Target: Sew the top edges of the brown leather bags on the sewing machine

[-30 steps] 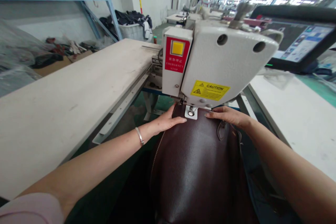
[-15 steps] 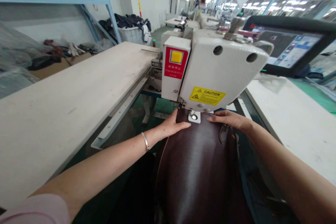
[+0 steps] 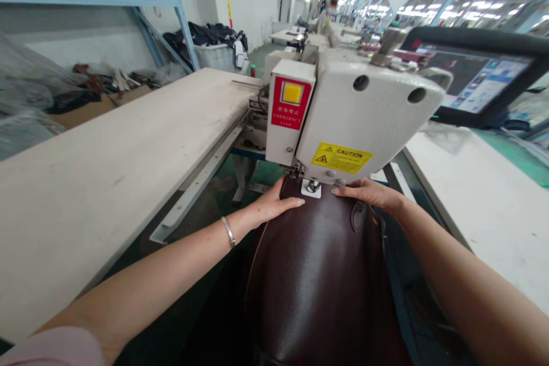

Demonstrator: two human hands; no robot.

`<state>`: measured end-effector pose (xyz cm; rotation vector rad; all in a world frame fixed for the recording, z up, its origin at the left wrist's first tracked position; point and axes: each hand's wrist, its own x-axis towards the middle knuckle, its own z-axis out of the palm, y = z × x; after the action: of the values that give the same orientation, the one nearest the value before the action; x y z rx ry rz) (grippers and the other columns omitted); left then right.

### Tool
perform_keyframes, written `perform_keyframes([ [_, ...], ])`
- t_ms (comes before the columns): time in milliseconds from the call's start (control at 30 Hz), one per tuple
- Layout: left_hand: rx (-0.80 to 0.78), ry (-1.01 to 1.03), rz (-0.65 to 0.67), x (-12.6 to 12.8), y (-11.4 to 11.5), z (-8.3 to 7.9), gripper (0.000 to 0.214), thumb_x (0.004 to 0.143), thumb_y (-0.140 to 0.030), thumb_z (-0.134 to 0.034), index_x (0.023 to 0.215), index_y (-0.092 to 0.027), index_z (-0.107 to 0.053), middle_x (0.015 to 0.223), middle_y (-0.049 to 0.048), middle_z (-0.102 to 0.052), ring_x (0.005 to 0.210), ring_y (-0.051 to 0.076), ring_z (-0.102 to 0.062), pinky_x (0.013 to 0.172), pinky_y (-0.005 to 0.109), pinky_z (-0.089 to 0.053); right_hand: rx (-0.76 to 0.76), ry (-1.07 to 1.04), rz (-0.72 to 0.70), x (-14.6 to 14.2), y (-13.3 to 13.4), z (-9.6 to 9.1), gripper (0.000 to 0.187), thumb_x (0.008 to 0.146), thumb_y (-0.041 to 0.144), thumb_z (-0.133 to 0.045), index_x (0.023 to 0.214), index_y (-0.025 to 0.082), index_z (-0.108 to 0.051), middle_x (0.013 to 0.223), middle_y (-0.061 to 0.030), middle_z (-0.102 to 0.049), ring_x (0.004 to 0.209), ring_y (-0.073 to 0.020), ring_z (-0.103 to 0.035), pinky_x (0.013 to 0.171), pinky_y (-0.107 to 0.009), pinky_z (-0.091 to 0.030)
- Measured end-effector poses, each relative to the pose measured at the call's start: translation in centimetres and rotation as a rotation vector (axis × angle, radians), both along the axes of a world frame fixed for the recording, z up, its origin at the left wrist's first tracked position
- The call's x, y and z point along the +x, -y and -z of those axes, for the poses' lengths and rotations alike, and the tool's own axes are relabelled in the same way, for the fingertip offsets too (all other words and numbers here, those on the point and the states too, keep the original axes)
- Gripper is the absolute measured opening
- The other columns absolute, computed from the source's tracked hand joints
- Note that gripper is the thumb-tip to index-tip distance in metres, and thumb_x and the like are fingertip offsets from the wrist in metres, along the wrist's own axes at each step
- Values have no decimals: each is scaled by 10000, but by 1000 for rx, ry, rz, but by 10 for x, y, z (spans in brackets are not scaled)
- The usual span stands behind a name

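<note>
A dark brown leather bag (image 3: 317,274), with pale stitching along its left side, lies across my lap with its far end under the head of a white sewing machine (image 3: 343,106). My left hand (image 3: 274,204) grips the bag's left edge, thumb flat on the leather and fingers mostly hidden beyond the edge. On the right side, my right hand (image 3: 371,193) holds the far end with its thumb on top. Between the hands, a white square piece (image 3: 311,188) with a dark round centre rests on the leather below the machine head. A small leather loop (image 3: 355,217) is near my right hand.
White tabletops (image 3: 128,148) flank the machine. A red panel with a yellow emergency stop button (image 3: 292,93) faces me. At right stands a monitor (image 3: 476,77). Metal rails (image 3: 197,186) run along the left table's edge. A bin of dark cloth (image 3: 214,48) stands behind.
Both hands and the bag have shifted slightly left relative to the machine head, carrying the white square piece along. The grip of both hands looks the same.
</note>
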<state>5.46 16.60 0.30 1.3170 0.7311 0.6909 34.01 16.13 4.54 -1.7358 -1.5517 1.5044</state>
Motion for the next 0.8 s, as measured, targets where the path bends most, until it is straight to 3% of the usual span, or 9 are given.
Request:
perform_keyframes([
  [133, -107, -62, -5, -10, 13, -3, 837, 762, -456, -771, 1431, -158, -365, 1420, 153, -514, 1317, 322, -480, 1127, 466, -382, -12, -2, -4, -5, 3, -4, 420, 695, 584, -786, 834, 191, -736, 903, -87, -722, 1038, -299, -627, 924, -388, -504],
  [333, -197, -63, 1, -21, 32, -6, 809, 764, -522, -777, 1405, -173, -427, 1385, 151, -550, 1257, 306, -544, 1086, 451, -440, 80, -45, 110, -13, 10, -2, 389, 595, 484, -847, 812, 186, -724, 785, -61, -699, 921, -276, -631, 871, -375, -508],
  [467, -358, -42, 30, -25, 33, -6, 791, 735, -533, -796, 1371, -204, -460, 1268, 140, -632, 1126, 304, -630, 990, 472, -505, 223, -23, 226, -15, 16, 10, 365, 645, 510, -727, 781, 173, -704, 818, -53, -700, 896, -250, -619, 869, -354, -485],
  [567, -395, 11, 53, -27, 43, -4, 714, 743, -508, -792, 1325, -214, -500, 1191, 123, -669, 1026, 278, -667, 923, 447, -534, 305, 21, 306, -22, 28, 22, 366, 697, 542, -607, 761, 187, -670, 851, -49, -693, 917, -253, -606, 869, -344, -468],
  [633, -440, 31, 35, -28, 64, -6, 689, 751, -487, -780, 1314, -201, -505, 1160, 131, -677, 980, 272, -674, 874, 433, -545, 356, 72, 357, -31, 45, 30, 408, 720, 594, -557, 761, 199, -653, 881, -49, -686, 972, -271, -593, 883, -342, -458],
  [700, -503, 48, -4, -29, 101, -13, 739, 741, -478, -773, 1351, -193, -468, 1153, 142, -677, 951, 279, -676, 851, 440, -546, 386, 139, 394, -40, 71, 35, 470, 737, 661, -522, 712, 206, -636, 827, -55, -668, 973, -298, -590, 869, -360, -457],
  [800, -485, 171, 55, -30, 166, -34, 859, 749, -495, -759, 1459, -236, -351, 1276, 132, -626, 1050, 285, -652, 936, 450, -516, 364, 220, 487, -49, 117, 33, 588, 779, 749, -450, 559, 215, -559, 595, -61, -566, 726, -291, -593, 696, -386, -466],
])
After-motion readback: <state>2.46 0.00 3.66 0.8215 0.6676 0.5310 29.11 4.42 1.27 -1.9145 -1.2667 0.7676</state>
